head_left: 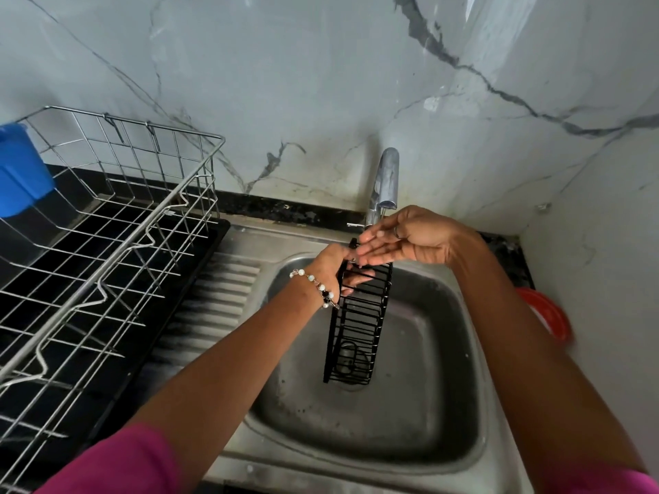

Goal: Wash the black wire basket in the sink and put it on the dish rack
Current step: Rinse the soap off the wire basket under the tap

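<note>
A long, narrow black wire basket (pixel 356 326) hangs on end over the steel sink (pixel 445 351), its lower end just above the drain. My left hand (pixel 333 267) grips the basket's top end, fingers curled through the wires. My right hand (pixel 403 240) is held flat with straight fingers just under the tap (pixel 385 180), above the basket's top end. Whether it touches the basket is unclear. The wire dish rack (pixel 117 222) stands to the left on a black tray, and the part in view holds nothing.
A blue plastic container (pixel 21 169) sits at the rack's far left corner. A red round object (pixel 547 311) lies on the counter right of the sink. The ribbed steel drainboard (pixel 217 301) lies between sink and rack. Marble walls close the back and right.
</note>
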Available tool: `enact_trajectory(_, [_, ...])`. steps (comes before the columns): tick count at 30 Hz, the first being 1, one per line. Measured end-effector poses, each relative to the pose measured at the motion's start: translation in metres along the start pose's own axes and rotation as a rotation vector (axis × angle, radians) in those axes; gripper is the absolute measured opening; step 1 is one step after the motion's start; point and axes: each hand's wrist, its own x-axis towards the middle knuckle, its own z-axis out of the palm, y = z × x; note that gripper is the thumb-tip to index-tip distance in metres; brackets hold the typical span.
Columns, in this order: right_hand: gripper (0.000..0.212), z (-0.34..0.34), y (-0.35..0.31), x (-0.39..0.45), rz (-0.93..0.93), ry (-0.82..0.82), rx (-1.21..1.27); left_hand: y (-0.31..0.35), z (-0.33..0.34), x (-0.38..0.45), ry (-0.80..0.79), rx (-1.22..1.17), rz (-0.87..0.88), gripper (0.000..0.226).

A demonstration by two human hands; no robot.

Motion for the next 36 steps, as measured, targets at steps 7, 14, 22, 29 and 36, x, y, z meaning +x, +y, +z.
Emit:
enact_trajectory(7, [0.026, -0.004, 0.003, 0.006, 0.037, 0.14, -0.072, -0.005, -0.007, 0.003, 0.054, 0.061, -0.003, 0.015])
enact_trajectory(14, [0.025, 0.001, 0.001, 0.011, 0.028, 0.161, -0.126, -0.01, -0.014, -0.008, 0.046, -0.033, 0.021, 0.022])
enact_trajectory(22, [0.026, 0.008, 0.0, 0.014, 0.027, 0.188, -0.119, -0.014, -0.023, -0.018, -0.01, -0.009, 0.051, 0.046])
enact_trajectory(29, [0.026, 0.009, -0.001, 0.013, -0.009, 0.152, -0.089, -0.019, -0.021, -0.02, -0.07, -0.036, 0.047, 0.046])
enact_trajectory(36, [0.024, 0.011, -0.001, 0.019, -0.024, 0.185, -0.009, -0.021, -0.027, -0.026, -0.174, 0.126, 0.009, 0.049])
